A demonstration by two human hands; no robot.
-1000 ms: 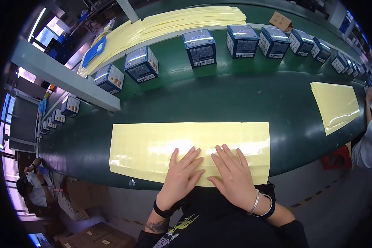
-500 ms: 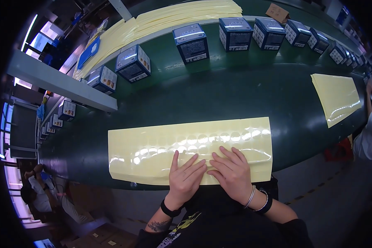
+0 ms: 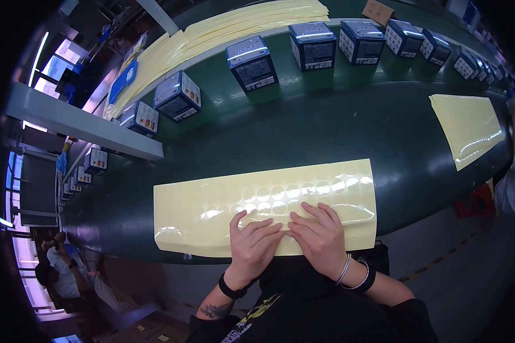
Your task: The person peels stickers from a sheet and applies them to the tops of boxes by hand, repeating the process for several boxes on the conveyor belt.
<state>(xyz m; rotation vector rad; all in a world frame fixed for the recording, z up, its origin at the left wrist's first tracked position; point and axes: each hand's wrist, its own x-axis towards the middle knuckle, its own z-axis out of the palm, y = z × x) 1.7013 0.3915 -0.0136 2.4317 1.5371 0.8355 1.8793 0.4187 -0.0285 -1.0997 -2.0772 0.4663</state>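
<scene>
A long pale-yellow sheet of clear round stickers (image 3: 194, 208) lies on the dark green table in front of me, its near part bent slightly along its length. My left hand (image 3: 252, 244) is over its near middle, fingers curled and closed on the sheet. Beside it, my right hand (image 3: 320, 237) grips the same part, its outer fingers stretched over the sheet. The thumbs and forefingers of both hands almost meet at a small raised fold. Whether a sticker is between the fingertips cannot be made out.
Blue boxes (image 3: 252, 64) stand in a row along the green conveyor belt (image 3: 212, 100) beyond the table. A stack of yellow sheets (image 3: 252, 18) lies behind them. Another yellow sheet stack (image 3: 469, 128) is at right. A grey metal post (image 3: 86, 120) juts in from the left. People sit at both sides.
My left hand's fingers have curled in and moved closer to my right hand, which has shifted slightly. The view has turned a little; the boxes appear farther left.
</scene>
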